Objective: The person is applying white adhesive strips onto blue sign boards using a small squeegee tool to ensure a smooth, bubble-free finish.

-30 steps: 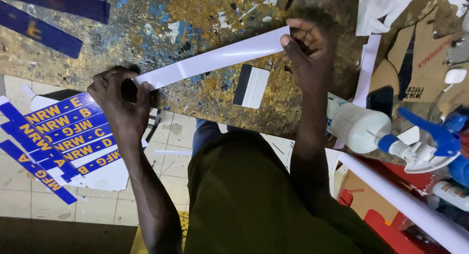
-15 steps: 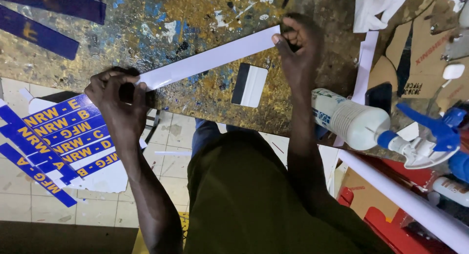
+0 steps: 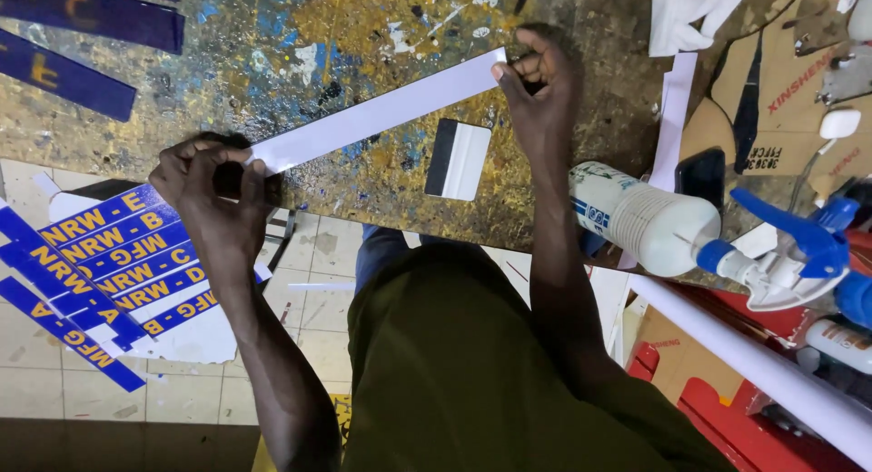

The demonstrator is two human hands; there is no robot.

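A: What step is the person at?

B: Seemingly lining up the white strip (image 3: pixel 377 113) on the paint-spattered bench (image 3: pixel 272 36). The left hand (image 3: pixel 213 190) pinches its near end at the bench edge; the right hand (image 3: pixel 540 81) pinches the far end, fingers closed on it.

A: And the strip itself?

B: Stretched slantwise between both hands, just above the squeegee (image 3: pixel 459 158).

A: Next move?

B: Probably keeping it taut and straight while lowering it, with the squeegee within reach
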